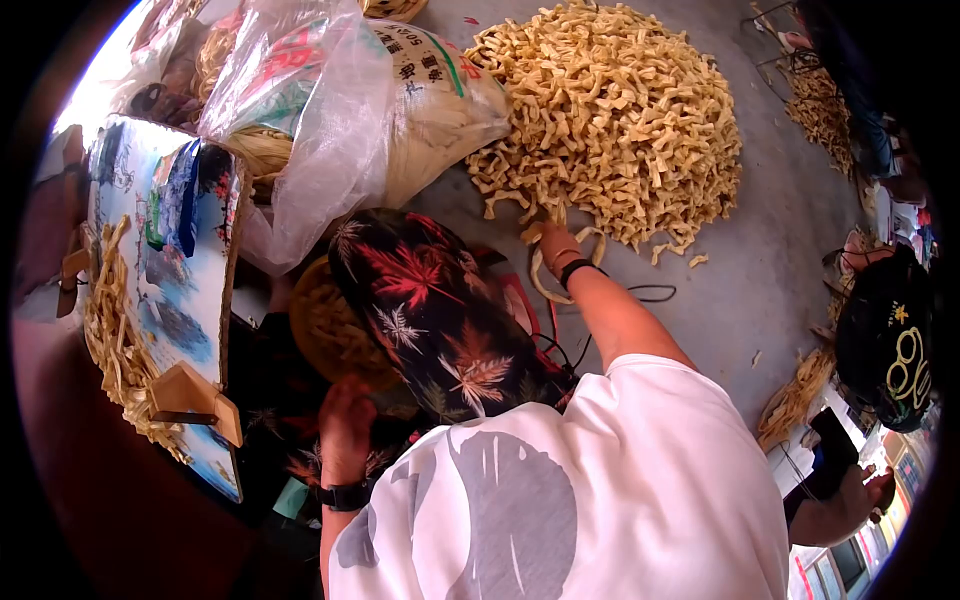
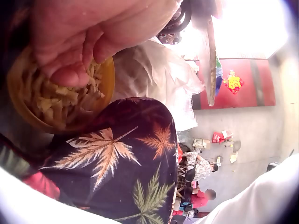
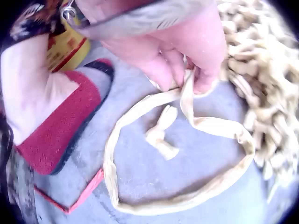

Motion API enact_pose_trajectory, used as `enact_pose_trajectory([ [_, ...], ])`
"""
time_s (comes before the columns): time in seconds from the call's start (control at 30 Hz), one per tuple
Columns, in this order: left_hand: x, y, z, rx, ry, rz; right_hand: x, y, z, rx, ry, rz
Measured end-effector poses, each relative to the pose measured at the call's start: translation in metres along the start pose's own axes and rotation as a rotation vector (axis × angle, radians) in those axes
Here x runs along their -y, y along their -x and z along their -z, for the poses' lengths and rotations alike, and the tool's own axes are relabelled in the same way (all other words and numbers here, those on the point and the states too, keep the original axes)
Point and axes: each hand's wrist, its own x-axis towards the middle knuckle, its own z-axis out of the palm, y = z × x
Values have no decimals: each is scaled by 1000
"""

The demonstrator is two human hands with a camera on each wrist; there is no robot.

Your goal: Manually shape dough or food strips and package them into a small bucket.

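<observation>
Down by the floor, my right hand (image 1: 560, 247) pinches a long, flat, pale-yellow strip (image 3: 110, 168). The strip hangs in a wide loop whose ends meet at the fingertips in the right wrist view. Inside that loop a small knotted piece (image 3: 163, 135) lies on the floor. Beside the hand rises a big pile of knotted pieces (image 1: 620, 110) of the same colour. My left hand (image 2: 93, 32) hovers over a yellow basin (image 2: 108, 86) of short pale pieces (image 2: 60, 105), fingers loosely bent and nothing seen in them. Leaf-patterned cloth (image 1: 430, 310) covers the knee between the hands.
A large white sack (image 1: 430, 90) and clear plastic (image 1: 340, 150) stand at the back left. Left of them, a painted board (image 1: 180, 270) bears loose strips (image 1: 120, 330). A red shoe (image 3: 60, 121) and a red cord (image 3: 84, 196) are near the right hand.
</observation>
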Motion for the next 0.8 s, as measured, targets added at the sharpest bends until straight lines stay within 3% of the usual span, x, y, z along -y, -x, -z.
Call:
enact_pose_trajectory([
  [0.03,0,-2,1,4,-1,4,-21,-7,-7,-19,43,-6],
  [0.1,1,-4,0,4,-4,15,-58,9,22,-200,457,101],
  [0.17,0,-5,-1,-14,-5,22,-80,32,60,-605,-342,-18],
  [0.23,2,-5,2,11,-3,1,-83,61,118,-838,-397,-41],
  [0.3,4,-3,5,58,19,-41,-92,85,169,-905,-738,7],
  [0.37,2,-4,5,120,51,-97,-88,109,226,-845,-1273,133],
  [0.43,-9,0,-5,136,-100,-214,-71,149,288,-846,-1533,390],
  [0.5,-31,13,-23,205,-228,-329,-43,199,335,-798,-1600,740],
  [0.57,-56,39,-62,361,-338,-500,-19,232,364,-698,-1445,971],
  [0.67,-80,88,-122,606,-395,-734,68,310,346,-547,-1282,951],
  [0.77,-79,116,-165,890,-133,-627,95,330,292,-388,-1040,971],
  [0.8,-74,117,-172,869,-190,-594,94,336,278,-382,-999,960],
])
